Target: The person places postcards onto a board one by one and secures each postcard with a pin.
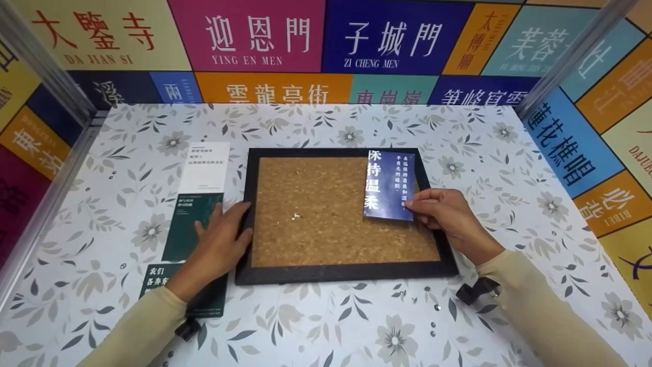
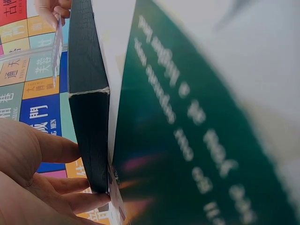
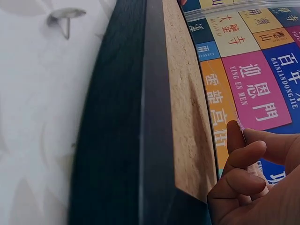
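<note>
A cork board (image 1: 326, 214) in a black frame (image 1: 346, 273) lies on the table. My right hand (image 1: 443, 214) pinches a blue postcard with white lettering (image 1: 387, 186) by its lower right edge, over the board's right side. In the right wrist view, the thumb and index finger of that hand (image 3: 258, 173) hold the card's thin edge. My left hand (image 1: 216, 250) touches the frame's left edge, its other fingers over a dark green card (image 1: 191, 229). In the left wrist view, its fairly straight fingers (image 2: 70, 185) rest against the frame.
A white card (image 1: 206, 168) lies above the green one, and another dark green card (image 1: 209, 300) is partly under the left forearm. A thumbtack (image 3: 68, 18) stands on the table beside the frame. Lettered panels (image 1: 249, 35) enclose the floral table (image 1: 326, 127).
</note>
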### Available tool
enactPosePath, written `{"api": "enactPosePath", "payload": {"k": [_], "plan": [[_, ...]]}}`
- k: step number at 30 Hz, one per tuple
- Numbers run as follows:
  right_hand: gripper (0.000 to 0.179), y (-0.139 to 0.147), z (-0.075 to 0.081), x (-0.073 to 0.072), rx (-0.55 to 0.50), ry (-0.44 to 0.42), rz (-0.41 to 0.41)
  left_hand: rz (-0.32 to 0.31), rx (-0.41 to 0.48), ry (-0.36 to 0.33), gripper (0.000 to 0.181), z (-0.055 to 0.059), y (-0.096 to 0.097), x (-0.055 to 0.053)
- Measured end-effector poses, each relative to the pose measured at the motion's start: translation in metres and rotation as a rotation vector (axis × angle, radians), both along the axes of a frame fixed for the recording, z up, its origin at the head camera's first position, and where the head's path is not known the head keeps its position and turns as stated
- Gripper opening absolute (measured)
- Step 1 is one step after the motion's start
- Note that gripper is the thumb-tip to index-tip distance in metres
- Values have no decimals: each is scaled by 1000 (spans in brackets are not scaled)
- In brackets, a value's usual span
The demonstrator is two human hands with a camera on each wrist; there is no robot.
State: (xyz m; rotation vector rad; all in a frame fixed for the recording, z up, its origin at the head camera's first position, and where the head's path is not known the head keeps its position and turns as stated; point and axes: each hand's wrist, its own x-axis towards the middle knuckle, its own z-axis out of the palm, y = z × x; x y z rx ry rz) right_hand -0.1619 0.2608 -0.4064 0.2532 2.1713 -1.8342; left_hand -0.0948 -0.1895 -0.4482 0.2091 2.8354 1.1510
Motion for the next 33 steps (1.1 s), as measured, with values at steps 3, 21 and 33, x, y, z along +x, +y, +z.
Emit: {"api": "enactPosePath", "payload": {"k": [3, 21, 33], "plan": [[11, -5, -2, -2, 0, -6, -5, 3, 1, -16, 57, 1, 0, 0], [11, -35, -3, -9, -15, -2, 29, -4, -10, -39, 58, 0, -1, -1], [18, -50, -8, -12, -31, 6, 40, 4, -7, -42, 57, 14, 4, 4]]}}
